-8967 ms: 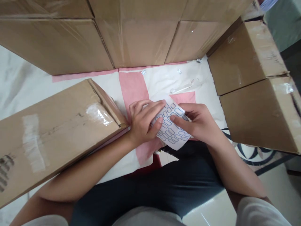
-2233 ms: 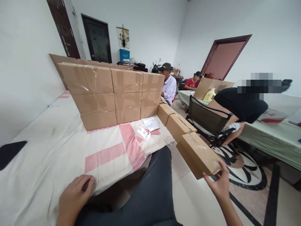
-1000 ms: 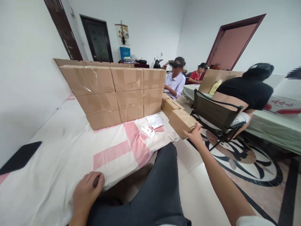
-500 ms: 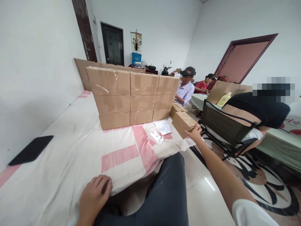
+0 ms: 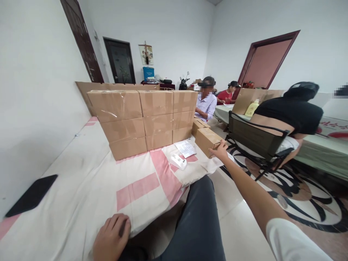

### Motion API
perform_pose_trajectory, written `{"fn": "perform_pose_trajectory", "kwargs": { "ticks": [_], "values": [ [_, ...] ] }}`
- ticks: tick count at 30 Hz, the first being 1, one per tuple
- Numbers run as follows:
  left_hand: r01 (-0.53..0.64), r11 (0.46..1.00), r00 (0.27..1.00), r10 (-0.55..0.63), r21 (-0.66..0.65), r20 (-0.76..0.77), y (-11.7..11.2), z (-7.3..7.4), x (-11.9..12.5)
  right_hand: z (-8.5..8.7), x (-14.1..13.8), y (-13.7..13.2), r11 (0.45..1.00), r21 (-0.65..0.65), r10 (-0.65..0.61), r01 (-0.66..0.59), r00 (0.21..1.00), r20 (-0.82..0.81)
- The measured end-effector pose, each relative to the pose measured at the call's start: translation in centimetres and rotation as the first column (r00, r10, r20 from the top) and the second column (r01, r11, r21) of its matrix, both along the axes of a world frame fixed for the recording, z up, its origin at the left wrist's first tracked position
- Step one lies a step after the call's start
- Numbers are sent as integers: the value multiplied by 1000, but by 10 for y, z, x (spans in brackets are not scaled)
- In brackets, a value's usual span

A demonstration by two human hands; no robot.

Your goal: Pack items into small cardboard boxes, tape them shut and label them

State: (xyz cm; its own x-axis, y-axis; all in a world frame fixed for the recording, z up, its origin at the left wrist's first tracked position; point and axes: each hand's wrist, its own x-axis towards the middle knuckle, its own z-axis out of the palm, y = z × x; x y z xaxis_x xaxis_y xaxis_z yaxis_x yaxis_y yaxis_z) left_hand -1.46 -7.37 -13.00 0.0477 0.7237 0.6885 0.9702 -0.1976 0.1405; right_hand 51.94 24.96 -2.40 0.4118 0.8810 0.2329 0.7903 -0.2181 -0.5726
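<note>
My right hand [image 5: 220, 151] reaches far out and rests its fingers on the near end of a long brown carton [image 5: 207, 140] lying at the right edge of the cloth-covered surface [image 5: 81, 181]. My left hand [image 5: 112, 237] presses palm-down on the front edge of the white and pink cloth, fingers curled over it, holding nothing. A sheet of stickers [image 5: 185, 148] and a small white device [image 5: 178, 161] lie on the cloth between the carton and the stacked boxes.
A wall of taped cartons [image 5: 141, 117] stands at the back of the surface. A black phone [image 5: 31, 195] lies far left. A person in black sits on a folding chair [image 5: 252, 139] at right; two more people sit beyond at a table.
I went from peeling stickers to sliding a carton along the right edge toward the stack. In the last second my right hand stayed on the carton's end; the view shifted slightly.
</note>
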Motion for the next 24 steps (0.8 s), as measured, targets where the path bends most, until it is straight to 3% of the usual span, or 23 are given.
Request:
{"fn": "perform_pose_trajectory", "kwargs": {
  "ticks": [10,15,20,24],
  "values": [
    [-29,998,998,32,-51,47,0,-6,0,8,-9,2,999,-48,-16,15,1000,-20],
    [-43,997,998,46,-61,41,0,-5,0,17,-14,-3,995,-40,-93,92,996,-6],
    [-48,997,998,50,-67,26,2,-5,-2,26,-36,-19,976,122,-184,180,982,30],
    [8,991,1000,-8,-132,1,4,-8,-12,28,-64,-39,956,287,-99,65,990,105]
  ]
}}
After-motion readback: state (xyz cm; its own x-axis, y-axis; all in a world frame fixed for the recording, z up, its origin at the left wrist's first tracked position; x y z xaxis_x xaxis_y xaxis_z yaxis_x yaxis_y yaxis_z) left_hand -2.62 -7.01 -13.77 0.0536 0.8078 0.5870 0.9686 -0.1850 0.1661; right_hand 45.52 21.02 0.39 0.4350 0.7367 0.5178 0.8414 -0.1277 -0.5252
